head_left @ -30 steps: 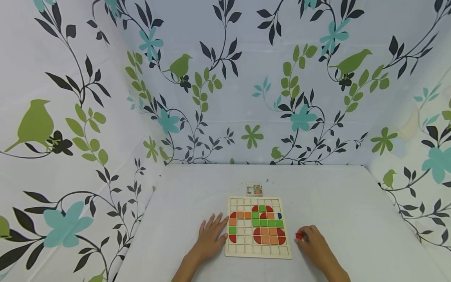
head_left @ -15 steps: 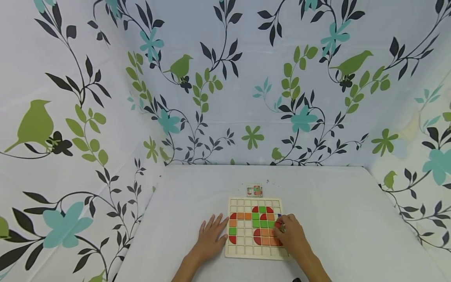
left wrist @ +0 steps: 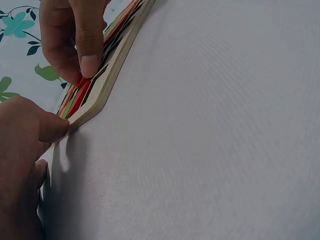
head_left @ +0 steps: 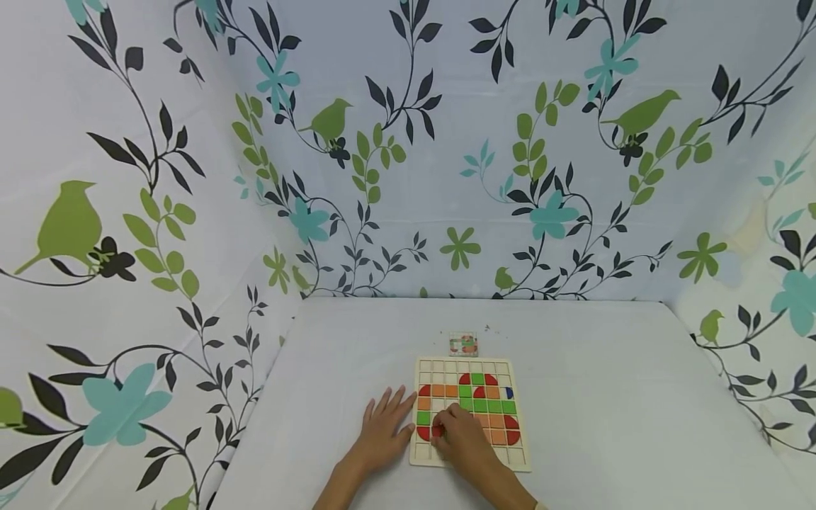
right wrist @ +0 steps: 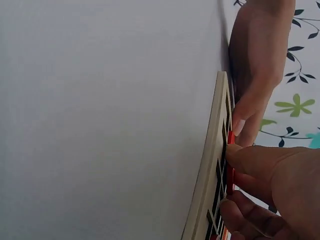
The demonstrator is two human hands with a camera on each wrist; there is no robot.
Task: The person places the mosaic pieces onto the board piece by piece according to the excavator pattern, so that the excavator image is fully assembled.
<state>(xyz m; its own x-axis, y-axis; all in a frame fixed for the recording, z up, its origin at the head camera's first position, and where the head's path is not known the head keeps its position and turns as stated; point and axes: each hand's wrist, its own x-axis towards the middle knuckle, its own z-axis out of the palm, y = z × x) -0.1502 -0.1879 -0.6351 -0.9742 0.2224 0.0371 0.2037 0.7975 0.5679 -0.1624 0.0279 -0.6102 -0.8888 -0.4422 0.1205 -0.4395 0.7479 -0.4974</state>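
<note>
A square wooden grid board (head_left: pixel 468 464) lies on the table, partly filled with red, orange and green tiles. My left hand (head_left: pixel 384 431) rests flat with fingers spread beside the board's left edge, its thumb (left wrist: pixel 55 127) at the rim. Over the board's lower left cells, my right hand (head_left: pixel 468 445) pinches a red tile (right wrist: pixel 230 176) between thumb and fingertips. That tile is right beside another red tile (head_left: pixel 423 433) set in the left column. The right hand hides several cells and part of the red and orange group behind it.
A small pattern card (head_left: pixel 463 344) with a printed coloured design lies just beyond the board. One small blue piece (head_left: pixel 509 392) sits near the board's right edge. A white cloth (head_left: pixel 605 397) covers the table, and a patterned curtain (head_left: pixel 395 212) stands behind it.
My right hand has carried the red tile from the table right of the board, across its right side, to the lower left cells. The left hand has stayed in place.
</note>
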